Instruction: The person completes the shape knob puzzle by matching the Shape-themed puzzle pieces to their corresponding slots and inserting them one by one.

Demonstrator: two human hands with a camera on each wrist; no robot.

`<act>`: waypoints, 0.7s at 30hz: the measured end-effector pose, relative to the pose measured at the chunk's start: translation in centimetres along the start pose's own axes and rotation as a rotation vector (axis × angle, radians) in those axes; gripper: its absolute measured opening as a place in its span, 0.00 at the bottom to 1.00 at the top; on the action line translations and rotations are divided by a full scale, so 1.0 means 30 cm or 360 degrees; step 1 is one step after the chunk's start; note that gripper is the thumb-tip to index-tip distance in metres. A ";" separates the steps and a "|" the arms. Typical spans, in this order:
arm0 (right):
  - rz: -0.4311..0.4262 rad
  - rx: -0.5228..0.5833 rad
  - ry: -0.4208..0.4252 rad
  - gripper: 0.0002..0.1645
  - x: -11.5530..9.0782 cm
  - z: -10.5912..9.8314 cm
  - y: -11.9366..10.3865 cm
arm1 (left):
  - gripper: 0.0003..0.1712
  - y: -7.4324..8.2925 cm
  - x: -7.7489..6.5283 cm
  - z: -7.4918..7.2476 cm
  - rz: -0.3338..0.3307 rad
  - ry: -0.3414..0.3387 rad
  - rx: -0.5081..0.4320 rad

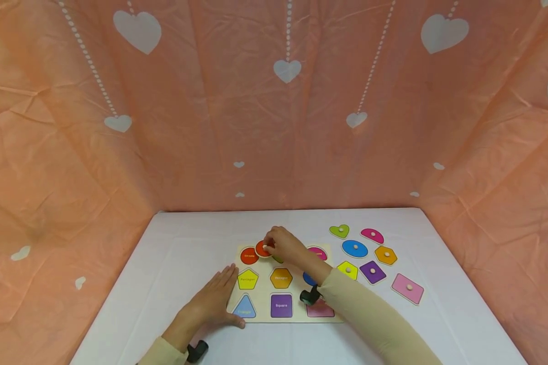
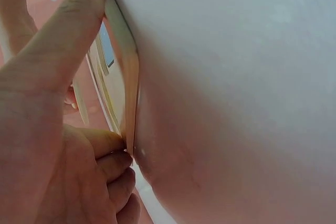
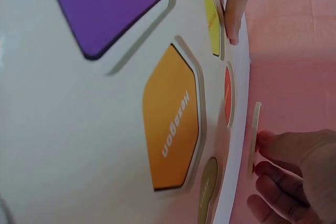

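Head view: the right hand [image 1: 285,247] was over the far edge of the puzzle board [image 1: 264,294], thumb and fingers pinching the red disc [image 1: 259,249] at its small knob; the disc lay just beyond the fingertips, on their left, partly overlapping the red recess [image 1: 248,256] in my line of sight. The left hand [image 1: 212,299] was unclenched, fingers extended along the board's left edge, thumb at its near edge beside the blue triangle recess [image 1: 244,306]. On the white table [image 1: 164,258], right of the board, I noted loose knobbed pieces: green heart [image 1: 335,231], magenta half-round [image 1: 369,233], blue oval [image 1: 349,248], orange hexagon [image 1: 381,253], yellow piece [image 1: 343,268], purple square [image 1: 367,270] and pink rectangle [image 1: 403,285]. Left wrist view: thumb and fingers spanned a corner of the board, touching its edge; the fingertips' far side was hidden. Right wrist view: the disc was seen nearly edge-on, raised clear of the board, with the thumb and a fingertip against its knobbed side; the knob itself was hidden. The recess marked Hexagon [image 3: 173,129] faced the camera, well apart from the fingers.
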State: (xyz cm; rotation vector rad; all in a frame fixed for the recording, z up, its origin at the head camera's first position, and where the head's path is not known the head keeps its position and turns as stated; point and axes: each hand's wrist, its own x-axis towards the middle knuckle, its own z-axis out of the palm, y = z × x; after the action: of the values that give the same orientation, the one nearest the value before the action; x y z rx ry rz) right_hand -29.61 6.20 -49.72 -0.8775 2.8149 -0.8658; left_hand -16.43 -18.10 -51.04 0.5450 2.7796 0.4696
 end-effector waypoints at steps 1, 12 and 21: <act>-0.0006 0.0000 -0.0002 0.06 0.001 0.003 -0.004 | 0.81 0.000 -0.002 -0.001 0.0008 0.0003 -0.0012; -0.0078 -0.0072 -0.0010 0.07 0.018 0.035 -0.031 | 0.81 0.000 -0.006 -0.007 0.0049 0.0022 -0.0024; -0.0075 -0.0103 -0.0060 0.08 0.040 0.050 -0.051 | 0.81 0.000 -0.006 -0.007 0.0046 0.0015 -0.0025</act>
State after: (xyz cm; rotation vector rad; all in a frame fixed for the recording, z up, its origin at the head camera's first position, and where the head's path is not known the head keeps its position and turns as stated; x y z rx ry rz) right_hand -29.51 3.77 -50.05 -0.9623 2.8151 -0.7588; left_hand -16.33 -18.23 -50.82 0.5820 2.7782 0.5012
